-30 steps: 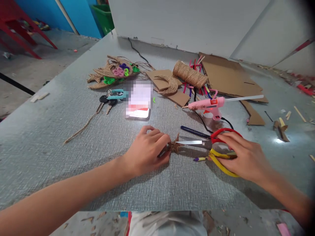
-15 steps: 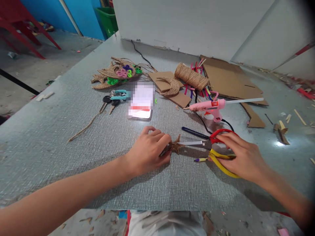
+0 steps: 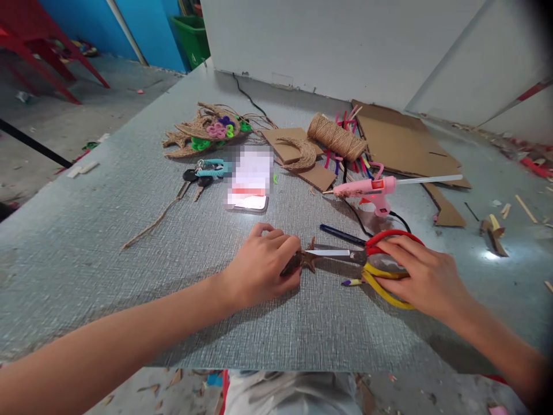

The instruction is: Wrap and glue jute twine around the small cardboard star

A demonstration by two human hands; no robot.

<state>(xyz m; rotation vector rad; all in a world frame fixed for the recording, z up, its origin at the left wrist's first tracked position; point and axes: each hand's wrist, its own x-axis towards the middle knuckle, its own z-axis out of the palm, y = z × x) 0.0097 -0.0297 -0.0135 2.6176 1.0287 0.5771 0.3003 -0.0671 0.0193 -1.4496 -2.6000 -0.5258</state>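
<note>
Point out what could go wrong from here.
The scissors have their tips at the brown star-shaped piece, close to the left hand; a slip could nick that hand.

The piece is small and pinched at one side, so it might twist if the right hand moves the blades.

A black cord runs from the pink glue gun toward the scissors' red handle and could snag.

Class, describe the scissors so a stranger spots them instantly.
Find the grey textured table, then the right hand over its near part. It holds metal-bladed scissors; their handle loops, one red, one yellow, set them apart from the slim dark-blue tool just beyond.
</note>
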